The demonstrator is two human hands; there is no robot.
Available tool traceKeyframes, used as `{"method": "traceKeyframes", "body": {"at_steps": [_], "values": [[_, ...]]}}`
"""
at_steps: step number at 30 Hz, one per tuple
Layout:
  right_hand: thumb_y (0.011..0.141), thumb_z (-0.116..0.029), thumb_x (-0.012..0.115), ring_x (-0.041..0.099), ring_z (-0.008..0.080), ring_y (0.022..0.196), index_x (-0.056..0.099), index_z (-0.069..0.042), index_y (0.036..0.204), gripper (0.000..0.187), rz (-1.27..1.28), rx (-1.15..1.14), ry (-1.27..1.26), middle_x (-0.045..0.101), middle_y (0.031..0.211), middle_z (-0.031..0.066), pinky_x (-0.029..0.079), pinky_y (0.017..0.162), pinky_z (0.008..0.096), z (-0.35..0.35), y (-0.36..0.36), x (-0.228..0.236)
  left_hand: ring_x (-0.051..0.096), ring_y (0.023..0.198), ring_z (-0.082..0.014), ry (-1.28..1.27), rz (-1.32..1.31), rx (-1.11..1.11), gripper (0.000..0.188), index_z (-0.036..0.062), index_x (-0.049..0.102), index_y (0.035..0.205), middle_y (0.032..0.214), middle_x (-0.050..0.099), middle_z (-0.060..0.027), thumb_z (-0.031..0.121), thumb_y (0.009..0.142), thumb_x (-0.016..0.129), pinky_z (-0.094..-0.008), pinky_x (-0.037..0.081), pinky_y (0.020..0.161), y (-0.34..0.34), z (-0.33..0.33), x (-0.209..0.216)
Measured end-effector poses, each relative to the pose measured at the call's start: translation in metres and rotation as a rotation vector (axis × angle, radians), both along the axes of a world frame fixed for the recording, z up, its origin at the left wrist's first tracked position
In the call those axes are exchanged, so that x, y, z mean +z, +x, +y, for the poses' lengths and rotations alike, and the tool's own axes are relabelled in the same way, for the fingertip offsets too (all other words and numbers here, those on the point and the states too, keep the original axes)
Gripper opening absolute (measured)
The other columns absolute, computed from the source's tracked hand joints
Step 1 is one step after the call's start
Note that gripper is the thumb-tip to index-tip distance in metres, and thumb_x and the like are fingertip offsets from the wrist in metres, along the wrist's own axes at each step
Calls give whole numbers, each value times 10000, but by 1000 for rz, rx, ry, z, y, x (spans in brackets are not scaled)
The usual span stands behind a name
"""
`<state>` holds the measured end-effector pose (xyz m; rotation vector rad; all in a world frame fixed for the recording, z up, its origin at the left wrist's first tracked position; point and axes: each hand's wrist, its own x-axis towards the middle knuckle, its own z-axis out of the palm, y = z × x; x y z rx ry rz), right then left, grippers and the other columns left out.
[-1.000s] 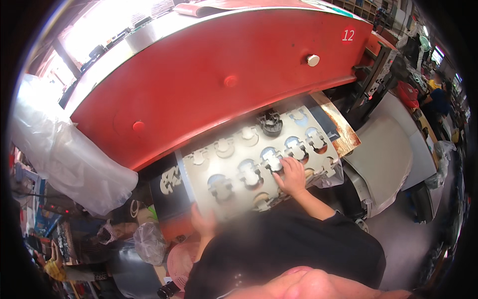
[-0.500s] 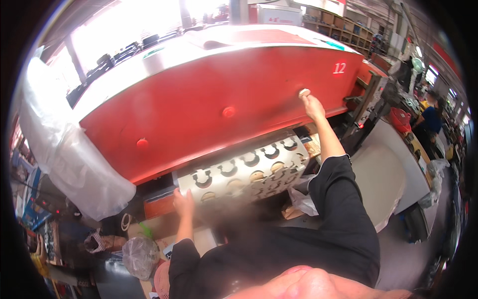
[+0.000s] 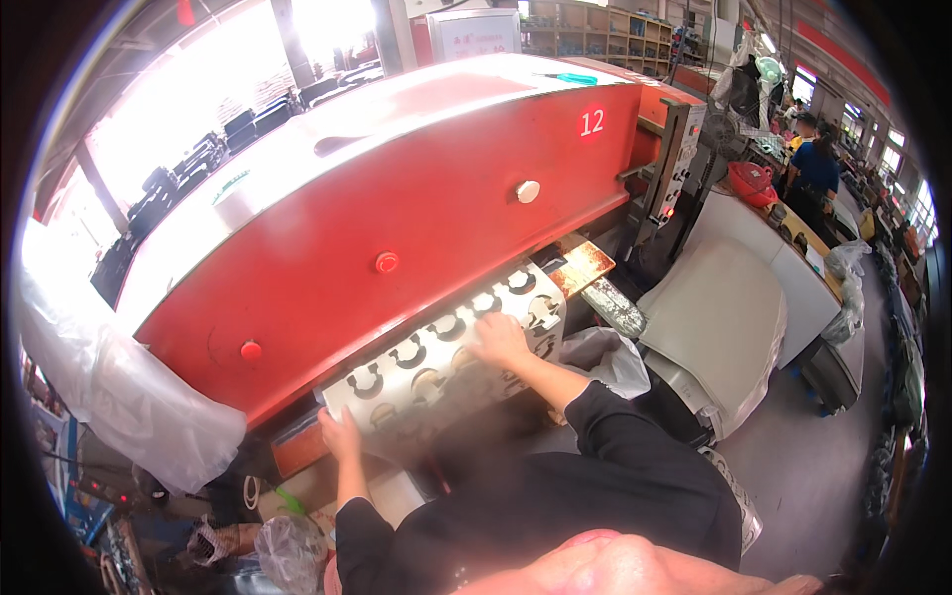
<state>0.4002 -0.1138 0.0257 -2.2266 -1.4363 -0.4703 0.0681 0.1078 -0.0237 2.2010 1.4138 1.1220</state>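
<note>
Your right hand (image 3: 499, 340) has left the silver knob (image 3: 527, 191) on the red press beam (image 3: 456, 198) for the punched pale sheet (image 3: 433, 355) in front; its grip is unclear. Your left hand (image 3: 342, 436) pinches the sheet's edge, so both now attend it.

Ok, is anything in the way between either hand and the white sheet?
Nothing visible. The left hand is at the left edge of the sheet; the right hand is directly over it, its underside hidden.
</note>
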Motion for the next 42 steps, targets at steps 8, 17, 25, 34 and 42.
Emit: {"method": "traceKeyframes", "body": {"at_steps": [8,17,25,34,42], "values": [[789,-544,619,535,300,1110,585,-68,1165,608,246,-64,-232,614,1093,162,367,999,438,-1,-3,29,599,995,-457,-103,27,76,543,-16,461,1205,1072,611,-307,394,883,609,-482,470,859,5,11,2],[788,-477,659,558,300,1086,581,-70,1198,583,158,23,-128,633,1075,136,395,980,427,-57,-26,11,588,1037,-438,-329,35,-49,552,-35,464,1215,1112,608,-285,336,854,656,-456,458,893,-41,-52,17],[820,-346,685,551,366,1087,591,14,1150,497,405,-78,66,596,1163,210,436,935,423,-81,-24,39,563,1025,-373,322,220,-156,475,-8,580,1125,1095,592,-198,259,768,745,-459,448,888,-36,-107,90],[739,-551,686,446,401,1215,315,-258,1483,881,408,-418,-452,399,1378,218,443,939,488,-3,-56,78,318,1373,-374,238,390,-790,870,36,421,1394,1462,365,-213,532,736,699,-501,237,1124,119,-156,89],[683,-520,730,525,407,1147,425,-271,1428,843,495,-309,-421,542,1240,217,463,942,470,-12,-32,65,260,1422,-324,39,582,-798,1045,67,269,1492,1524,288,-185,663,713,629,-492,136,1166,134,-167,81]]}}
